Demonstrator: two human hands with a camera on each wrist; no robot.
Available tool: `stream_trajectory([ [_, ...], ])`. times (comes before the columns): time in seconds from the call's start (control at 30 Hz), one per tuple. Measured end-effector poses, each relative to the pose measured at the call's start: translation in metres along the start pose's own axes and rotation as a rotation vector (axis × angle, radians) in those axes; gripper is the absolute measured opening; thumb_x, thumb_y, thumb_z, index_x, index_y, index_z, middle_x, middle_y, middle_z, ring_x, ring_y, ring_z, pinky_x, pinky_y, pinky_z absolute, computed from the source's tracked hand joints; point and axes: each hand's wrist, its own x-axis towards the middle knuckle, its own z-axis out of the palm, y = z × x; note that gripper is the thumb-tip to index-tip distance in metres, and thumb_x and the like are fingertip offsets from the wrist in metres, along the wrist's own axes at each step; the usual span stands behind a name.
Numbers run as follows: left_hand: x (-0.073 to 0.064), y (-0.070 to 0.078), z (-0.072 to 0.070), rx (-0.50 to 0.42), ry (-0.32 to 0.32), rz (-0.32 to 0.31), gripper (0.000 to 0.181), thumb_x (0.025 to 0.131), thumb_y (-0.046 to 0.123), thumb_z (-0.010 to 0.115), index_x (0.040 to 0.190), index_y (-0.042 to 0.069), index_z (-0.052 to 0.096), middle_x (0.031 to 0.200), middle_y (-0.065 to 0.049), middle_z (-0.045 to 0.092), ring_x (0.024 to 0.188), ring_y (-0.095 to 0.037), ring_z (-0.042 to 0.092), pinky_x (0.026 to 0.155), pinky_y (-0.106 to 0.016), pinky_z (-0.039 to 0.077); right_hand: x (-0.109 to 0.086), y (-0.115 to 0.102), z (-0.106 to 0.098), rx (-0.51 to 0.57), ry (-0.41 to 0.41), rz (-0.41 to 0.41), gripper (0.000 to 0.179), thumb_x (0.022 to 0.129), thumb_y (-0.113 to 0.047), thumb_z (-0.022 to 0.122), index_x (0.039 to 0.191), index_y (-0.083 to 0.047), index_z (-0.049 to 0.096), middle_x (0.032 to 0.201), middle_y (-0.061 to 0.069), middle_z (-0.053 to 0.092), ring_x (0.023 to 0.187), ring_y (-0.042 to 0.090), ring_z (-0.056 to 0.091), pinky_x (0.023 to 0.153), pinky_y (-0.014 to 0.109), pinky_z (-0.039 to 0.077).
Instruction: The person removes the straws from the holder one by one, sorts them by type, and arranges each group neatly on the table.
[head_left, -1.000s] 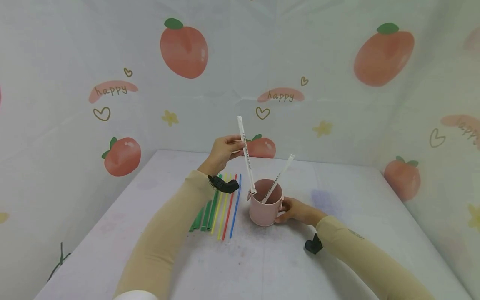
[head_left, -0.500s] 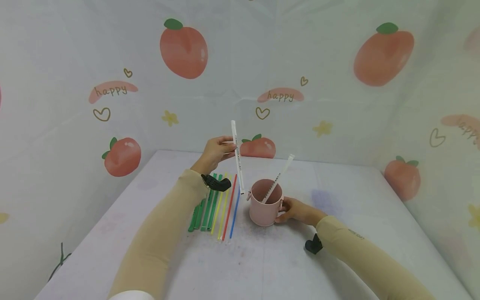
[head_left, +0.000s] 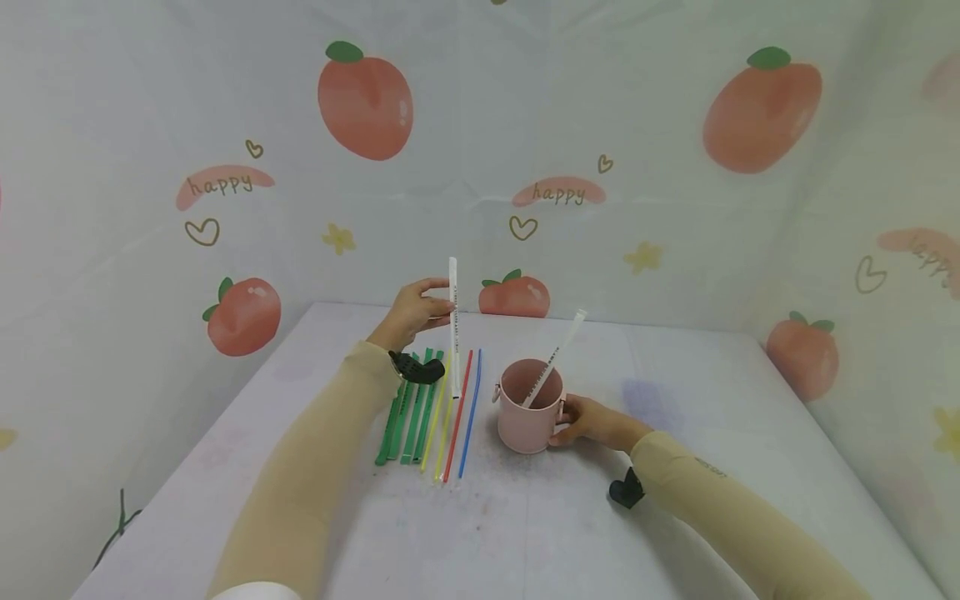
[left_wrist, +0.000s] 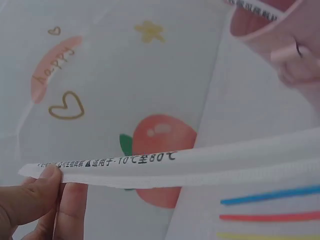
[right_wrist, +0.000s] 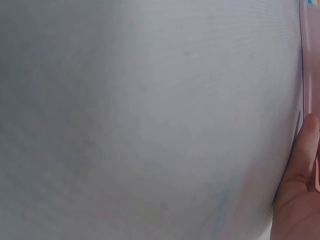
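Note:
My left hand (head_left: 412, 312) pinches a white paper-wrapped straw (head_left: 454, 342) near its upper end. The straw hangs nearly upright, its lower tip over the yellow straws (head_left: 435, 433); in the left wrist view, dark print runs along the wrapper (left_wrist: 140, 167). To the right stands a small pink bucket (head_left: 528, 429) with lugs at its sides. Another white wrapped straw (head_left: 557, 354) leans inside it, sticking out over the rim. My right hand (head_left: 596, 423) grips the bucket at its right lug, thumb along the wall; the right wrist view shows only part of this hand (right_wrist: 300, 195).
Left of the bucket lie several green wrapped straws (head_left: 392, 429), then the yellow ones, a red straw (head_left: 459, 417) and a blue straw (head_left: 471, 417), side by side on the white tabletop (head_left: 495, 542). A printed curtain (head_left: 480, 125) hangs behind the table.
My left hand has carried its white straw leftward and slightly down, from the bucket's rim to over the coloured straws. The straw has turned more upright. My right hand and the bucket stay put.

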Motion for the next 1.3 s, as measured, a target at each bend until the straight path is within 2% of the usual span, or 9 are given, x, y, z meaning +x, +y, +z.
stream_trajectory([
  [0.3,0.001,-0.014,-0.019,0.169,-0.005,-0.078,0.052,0.094,0.002,0.061,0.143,0.012,0.046,0.119,-0.019,0.060,0.104,-0.026,0.063,0.090,-0.032,0.056,0.001,0.001,0.000,-0.013,-0.003,-0.017,0.070,0.080,-0.009,0.078,0.140,-0.001,0.042,0.125,0.011,0.060,0.121,0.025,0.049,0.113,0.051,0.030],
  [0.53,0.000,-0.029,-0.034,0.248,-0.024,-0.080,0.052,0.094,0.001,0.061,0.143,0.008,0.045,0.113,-0.018,0.061,0.102,-0.029,0.063,0.079,-0.025,0.058,0.003,0.005,-0.001,-0.002,-0.006,-0.029,0.070,0.080,-0.008,0.079,0.140,-0.001,0.042,0.126,0.012,0.059,0.119,0.025,0.050,0.111,0.049,0.032],
  [0.67,0.000,-0.039,-0.043,0.273,-0.015,-0.097,0.053,0.093,0.000,0.061,0.143,0.005,0.045,0.107,-0.016,0.063,0.092,-0.022,0.066,0.076,-0.024,0.058,0.002,0.004,-0.001,-0.010,0.001,-0.026,0.070,0.080,-0.009,0.079,0.140,-0.001,0.043,0.125,0.012,0.059,0.117,0.024,0.051,0.110,0.048,0.034],
  [0.8,-0.001,-0.047,-0.050,0.283,0.000,-0.134,0.054,0.092,-0.001,0.063,0.143,0.004,0.046,0.101,-0.013,0.066,0.082,-0.017,0.067,0.079,-0.028,0.059,0.001,0.003,0.000,-0.003,0.005,-0.024,0.070,0.080,-0.008,0.079,0.140,0.000,0.043,0.124,0.011,0.060,0.116,0.023,0.052,0.110,0.047,0.033],
  [1.03,-0.005,-0.061,-0.060,0.288,0.011,-0.190,0.053,0.092,-0.002,0.063,0.142,0.003,0.046,0.093,-0.009,0.063,0.082,-0.016,0.067,0.068,-0.019,0.057,0.000,0.001,0.001,0.003,0.016,-0.002,0.071,0.080,-0.008,0.079,0.140,-0.001,0.042,0.125,0.011,0.059,0.117,0.024,0.051,0.111,0.049,0.032],
  [1.3,-0.008,-0.075,-0.068,0.308,0.025,-0.240,0.053,0.091,-0.002,0.063,0.141,0.002,0.046,0.096,-0.009,0.059,0.076,-0.011,0.062,0.068,-0.020,0.057,-0.001,0.000,0.001,-0.010,0.012,0.005,0.070,0.081,-0.010,0.079,0.140,-0.002,0.042,0.126,0.012,0.058,0.118,0.025,0.049,0.111,0.049,0.032],
])
